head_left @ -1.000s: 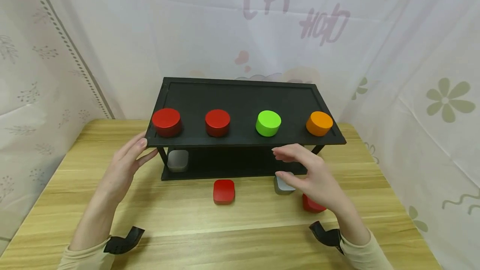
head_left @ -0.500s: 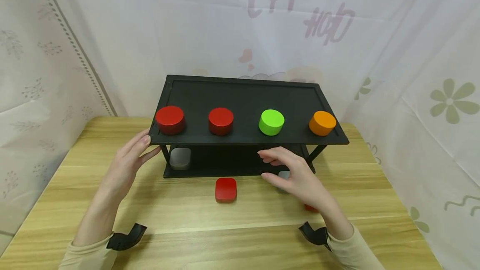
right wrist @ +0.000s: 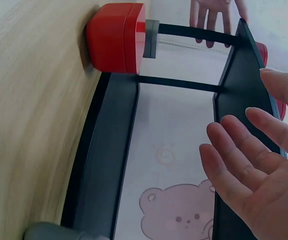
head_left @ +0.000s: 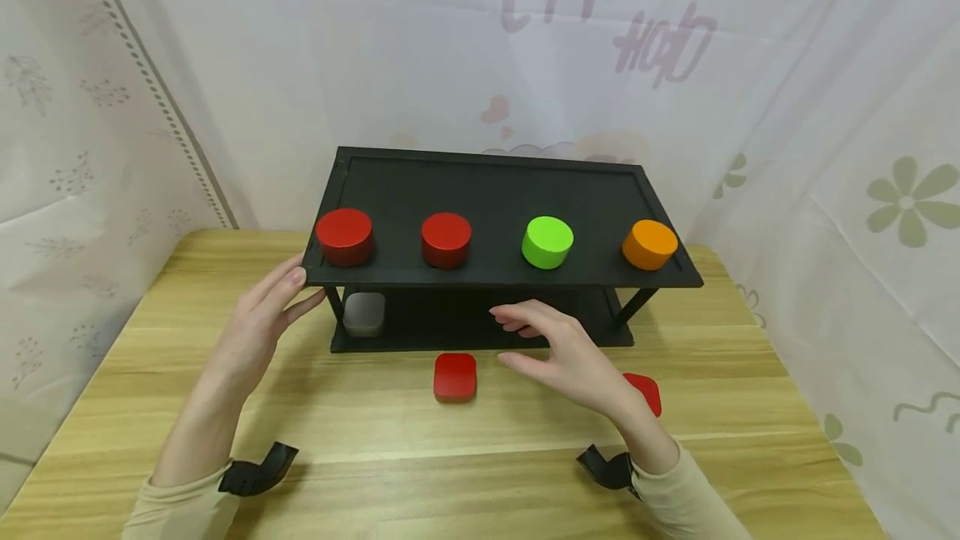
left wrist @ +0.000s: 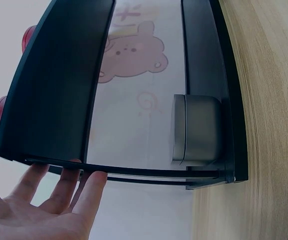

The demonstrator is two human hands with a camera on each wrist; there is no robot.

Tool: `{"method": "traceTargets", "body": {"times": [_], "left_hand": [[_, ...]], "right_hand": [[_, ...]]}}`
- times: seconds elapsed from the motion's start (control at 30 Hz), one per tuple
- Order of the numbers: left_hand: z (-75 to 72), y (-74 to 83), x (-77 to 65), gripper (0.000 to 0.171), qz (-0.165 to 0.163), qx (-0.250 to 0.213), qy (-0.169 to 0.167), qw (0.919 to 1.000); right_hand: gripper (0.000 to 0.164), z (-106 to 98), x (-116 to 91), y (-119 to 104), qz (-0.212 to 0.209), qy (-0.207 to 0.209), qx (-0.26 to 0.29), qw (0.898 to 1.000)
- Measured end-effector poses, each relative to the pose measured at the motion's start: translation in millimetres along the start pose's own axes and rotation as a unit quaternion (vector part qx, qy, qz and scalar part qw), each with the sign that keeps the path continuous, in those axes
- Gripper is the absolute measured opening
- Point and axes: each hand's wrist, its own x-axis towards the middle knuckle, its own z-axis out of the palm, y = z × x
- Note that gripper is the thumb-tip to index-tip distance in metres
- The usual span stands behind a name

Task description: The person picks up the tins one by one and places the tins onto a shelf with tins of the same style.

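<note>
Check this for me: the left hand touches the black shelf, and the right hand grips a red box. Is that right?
Not quite: the right hand grips nothing. The right wrist view shows it bare, with a red box standing on the tabletop, apart from it. The left hand does touch the black shelf.

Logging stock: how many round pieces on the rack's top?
4, on the black rack near its front edge, left to right: larger red one, smaller red one, green one, orange one. None looks hidden.

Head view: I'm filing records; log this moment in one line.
left hand: touching black shelf; right hand: holding nothing; central red box: on table
</note>
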Motion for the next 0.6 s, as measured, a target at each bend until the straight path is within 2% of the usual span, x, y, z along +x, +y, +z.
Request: {"method": "traceTargets", "body": {"times": [0.6], "left_hand": [[1.3,1.8,1.8,0.042,-0.016,0.016,0.008,0.9997]], "right_hand": [[0.048,12.0,7.4,-0.6,0.036,-0.034,0.004,0.999]]}}
